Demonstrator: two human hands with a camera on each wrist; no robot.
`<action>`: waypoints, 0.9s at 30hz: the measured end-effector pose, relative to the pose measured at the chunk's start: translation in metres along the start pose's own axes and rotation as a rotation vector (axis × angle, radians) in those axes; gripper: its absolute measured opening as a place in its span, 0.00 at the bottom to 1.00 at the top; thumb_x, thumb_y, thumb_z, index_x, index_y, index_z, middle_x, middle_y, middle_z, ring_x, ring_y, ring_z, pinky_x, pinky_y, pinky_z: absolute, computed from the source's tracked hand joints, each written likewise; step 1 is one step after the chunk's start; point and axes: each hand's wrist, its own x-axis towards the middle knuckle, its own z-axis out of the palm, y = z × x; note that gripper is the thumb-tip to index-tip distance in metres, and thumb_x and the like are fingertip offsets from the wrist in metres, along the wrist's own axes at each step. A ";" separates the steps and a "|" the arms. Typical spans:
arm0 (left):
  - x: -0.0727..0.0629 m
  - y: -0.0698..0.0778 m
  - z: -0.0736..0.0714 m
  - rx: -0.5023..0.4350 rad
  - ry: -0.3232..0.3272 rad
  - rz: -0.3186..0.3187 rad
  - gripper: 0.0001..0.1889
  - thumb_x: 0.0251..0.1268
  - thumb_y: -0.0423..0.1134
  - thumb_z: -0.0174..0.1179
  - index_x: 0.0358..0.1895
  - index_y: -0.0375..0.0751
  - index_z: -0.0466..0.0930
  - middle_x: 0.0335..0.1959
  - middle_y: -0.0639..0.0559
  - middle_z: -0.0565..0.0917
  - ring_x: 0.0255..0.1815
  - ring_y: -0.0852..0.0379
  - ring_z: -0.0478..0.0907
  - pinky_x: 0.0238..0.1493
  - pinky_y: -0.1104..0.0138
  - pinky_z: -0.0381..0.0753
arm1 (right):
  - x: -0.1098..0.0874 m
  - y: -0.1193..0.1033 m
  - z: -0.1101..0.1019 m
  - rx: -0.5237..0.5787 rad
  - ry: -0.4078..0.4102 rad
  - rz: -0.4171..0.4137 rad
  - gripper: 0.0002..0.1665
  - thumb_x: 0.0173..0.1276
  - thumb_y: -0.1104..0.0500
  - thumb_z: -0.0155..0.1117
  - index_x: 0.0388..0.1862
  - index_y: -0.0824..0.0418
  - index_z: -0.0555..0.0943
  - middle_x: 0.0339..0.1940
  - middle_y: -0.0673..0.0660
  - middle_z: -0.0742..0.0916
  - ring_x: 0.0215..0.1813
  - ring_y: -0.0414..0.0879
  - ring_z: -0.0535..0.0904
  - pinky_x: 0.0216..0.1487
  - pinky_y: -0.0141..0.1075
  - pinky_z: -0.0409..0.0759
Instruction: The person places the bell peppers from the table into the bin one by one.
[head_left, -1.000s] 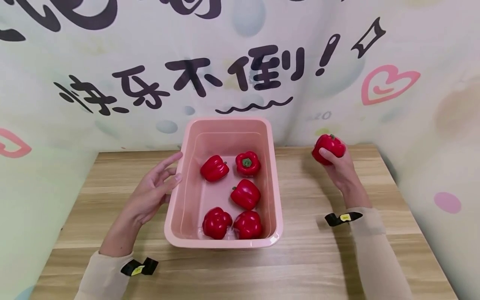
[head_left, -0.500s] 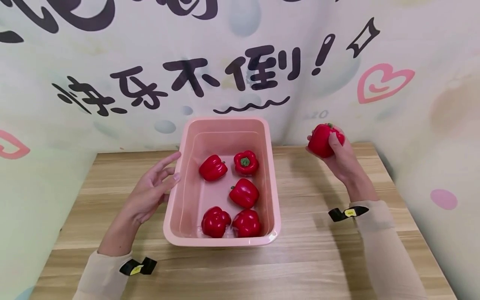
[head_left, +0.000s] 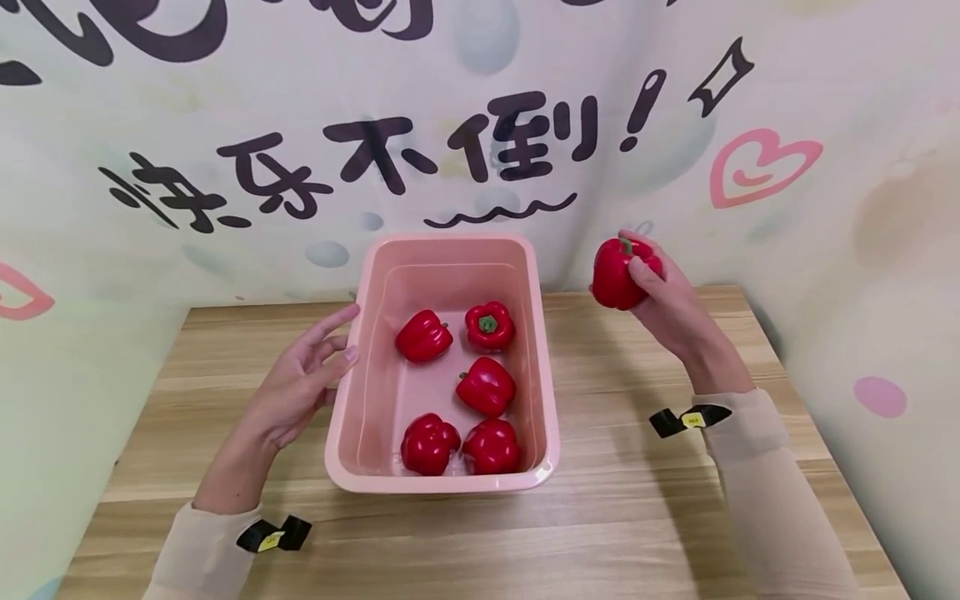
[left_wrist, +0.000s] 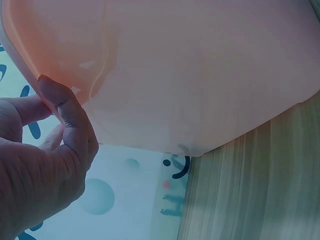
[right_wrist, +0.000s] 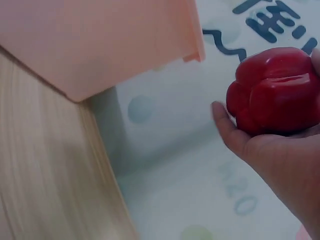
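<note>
In the head view, my right hand holds a red bell pepper in the air, to the right of a pink plastic bin. The pepper's green stem points up, with my thumb across its side. The right wrist view shows the same bell pepper resting in the fingers, partly cut off by the frame. My left hand touches the bin's left rim with fingertips and thumb, fingers spread and loosely bent. Several red bell peppers lie on the bin's floor, one with its stem facing up.
The bin stands on a wood-grain table, its far end near a printed wall sheet with dark lettering. Another stretch of sheet borders the table on the right. Black straps sit at both sleeve cuffs.
My right hand has lifted the bell pepper and carried it left toward the bin, turning it so the stem stands more upright. My left hand stays at the rim; the peppers inside have not moved.
</note>
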 end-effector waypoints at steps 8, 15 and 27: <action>0.000 -0.001 0.000 -0.008 0.002 -0.002 0.35 0.83 0.35 0.55 0.86 0.51 0.54 0.58 0.50 0.78 0.51 0.59 0.88 0.43 0.64 0.93 | 0.009 -0.010 0.025 0.002 -0.042 -0.018 0.27 0.80 0.57 0.58 0.73 0.49 0.65 0.69 0.52 0.74 0.71 0.48 0.69 0.57 0.30 0.88; 0.000 -0.001 0.000 -0.004 0.001 0.000 0.35 0.83 0.35 0.55 0.86 0.50 0.53 0.58 0.50 0.78 0.51 0.58 0.88 0.44 0.63 0.93 | 0.018 -0.021 0.047 -0.012 -0.068 -0.030 0.28 0.77 0.60 0.61 0.71 0.49 0.67 0.68 0.53 0.75 0.70 0.49 0.70 0.54 0.31 0.89; 0.000 -0.001 -0.001 -0.014 0.000 -0.006 0.35 0.83 0.35 0.55 0.86 0.50 0.53 0.58 0.50 0.78 0.51 0.57 0.88 0.45 0.63 0.93 | 0.032 -0.031 0.077 -0.053 -0.141 -0.039 0.27 0.75 0.63 0.57 0.70 0.49 0.68 0.66 0.52 0.77 0.69 0.50 0.73 0.55 0.32 0.89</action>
